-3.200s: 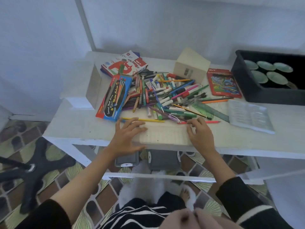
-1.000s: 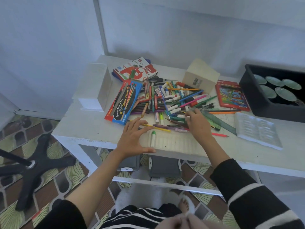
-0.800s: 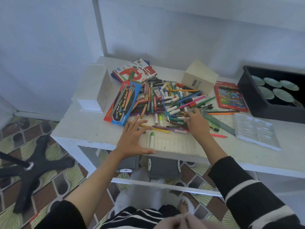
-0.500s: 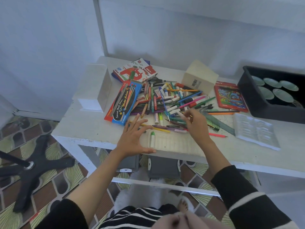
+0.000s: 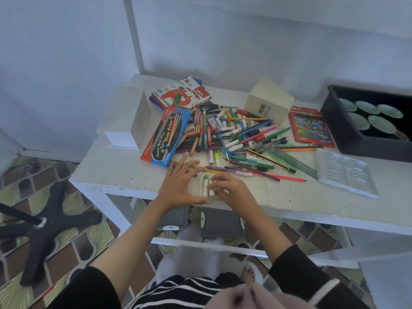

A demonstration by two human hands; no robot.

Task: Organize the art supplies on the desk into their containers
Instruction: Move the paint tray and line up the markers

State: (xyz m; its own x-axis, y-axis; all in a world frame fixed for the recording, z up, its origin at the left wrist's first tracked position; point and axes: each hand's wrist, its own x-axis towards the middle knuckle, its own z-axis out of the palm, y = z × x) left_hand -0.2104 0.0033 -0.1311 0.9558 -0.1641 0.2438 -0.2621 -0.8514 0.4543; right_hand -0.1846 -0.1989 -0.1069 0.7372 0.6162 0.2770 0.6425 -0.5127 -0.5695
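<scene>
Head view: looks down on a white desk (image 5: 116, 166) strewn with art supplies.
Left hand (image 5: 178, 188): lies flat with fingers straight and spread, pressing the left end of the ribbed white tray (image 5: 263, 192) at the desk's front edge; same spot as half a second ago.
Right hand (image 5: 229, 190): half a second ago raised over the pile with something pale at its fingertips; now back at the tray's left end, close to the left hand, fingers curled and pinching a pale stick (image 5: 210, 190).
Pale stick: held down at the tray, just beside the green-tipped stick (image 5: 204, 182); cannot tell if seated in a groove.
Green-tipped stick: lies at the tray's left end, tip pointing away; unmoved since a second ago, not in the tray three seconds ago.
Pile (image 5: 234, 139): markers, pens and pencils heaped mid-desk behind the tray, much as before.
Water Colour box (image 5: 166, 134): blue and red, at the pile's left edge, touching it.
Oil pastels box (image 5: 180, 94): behind the Water Colour box.
Cream carton (image 5: 267, 101): barcode label, behind the pile.
Red pencil case (image 5: 310, 128): right of the pile.
Clear ribbed insert (image 5: 345, 175): right of the tray, apart from it.
Black tub (image 5: 347, 134): far right, holding pale round discs.
</scene>
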